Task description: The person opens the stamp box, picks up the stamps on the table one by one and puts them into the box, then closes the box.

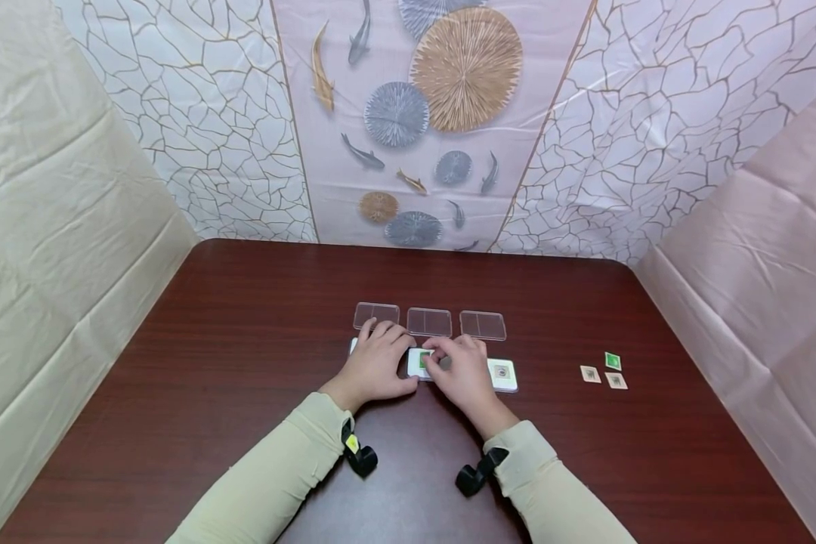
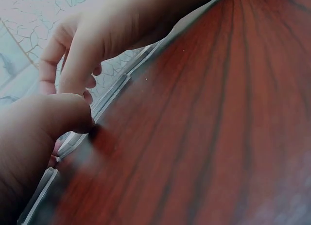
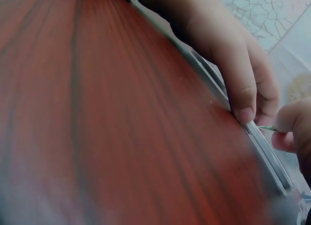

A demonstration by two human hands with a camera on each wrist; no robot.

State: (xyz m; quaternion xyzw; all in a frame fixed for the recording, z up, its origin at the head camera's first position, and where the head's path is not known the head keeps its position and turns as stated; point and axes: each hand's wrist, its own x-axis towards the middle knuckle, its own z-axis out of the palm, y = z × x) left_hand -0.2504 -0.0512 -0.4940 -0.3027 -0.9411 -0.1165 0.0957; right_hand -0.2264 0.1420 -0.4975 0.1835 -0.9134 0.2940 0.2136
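My left hand (image 1: 378, 363) holds the middle white flat case (image 1: 413, 366), its thumb at the near edge and its fingers toward the far edge. A small green square tile (image 1: 425, 360) shows at that case, with my right hand (image 1: 461, 372) over it. In the right wrist view, the right hand's fingertips pinch the thin green tile (image 3: 266, 128) on edge, close over the case (image 3: 272, 157). Just right of this hand lies another white case (image 1: 502, 375) bearing a pale printed tile. A third white case (image 1: 353, 344) is mostly hidden under my left hand.
Three clear plastic lids (image 1: 429, 322) lie in a row behind the cases. Off to the right on the brown table (image 1: 245, 325) are a green tile (image 1: 613, 361) and two pale printed tiles (image 1: 590, 374). Patterned cloth (image 1: 204, 113) hangs behind the table.
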